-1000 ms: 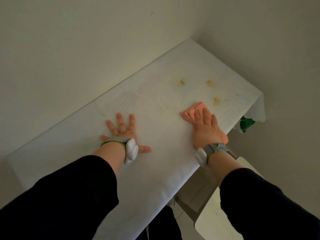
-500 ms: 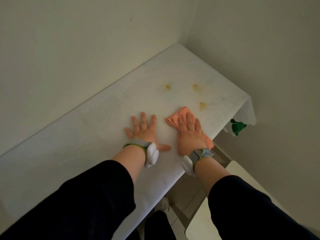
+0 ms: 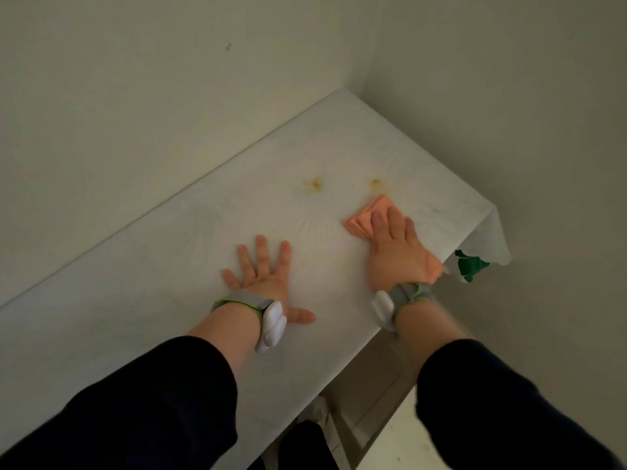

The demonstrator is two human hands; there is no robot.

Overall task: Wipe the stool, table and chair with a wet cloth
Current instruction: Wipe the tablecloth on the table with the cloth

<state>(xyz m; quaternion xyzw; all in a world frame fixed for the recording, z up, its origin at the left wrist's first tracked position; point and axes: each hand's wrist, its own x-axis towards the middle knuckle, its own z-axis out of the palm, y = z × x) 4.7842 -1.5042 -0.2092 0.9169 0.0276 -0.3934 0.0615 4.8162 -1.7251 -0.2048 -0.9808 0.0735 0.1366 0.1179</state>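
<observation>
A long white table with a white cover stands in the corner against two walls. My right hand lies flat on a folded orange cloth and presses it onto the tabletop near the right end. Two yellowish stains show just beyond the cloth. My left hand rests flat on the table with fingers spread, to the left of the cloth. Both wrists carry grey bands with white devices.
The cover's corner hangs over the table's right end, with a green patch beneath it. A pale surface, perhaps a chair or stool seat, shows below the front edge at lower right. Walls close in behind and to the right.
My right hand has slid the cloth away from me and to the right, over the spot where the nearest stain showed. My left hand stays flat on the table.
</observation>
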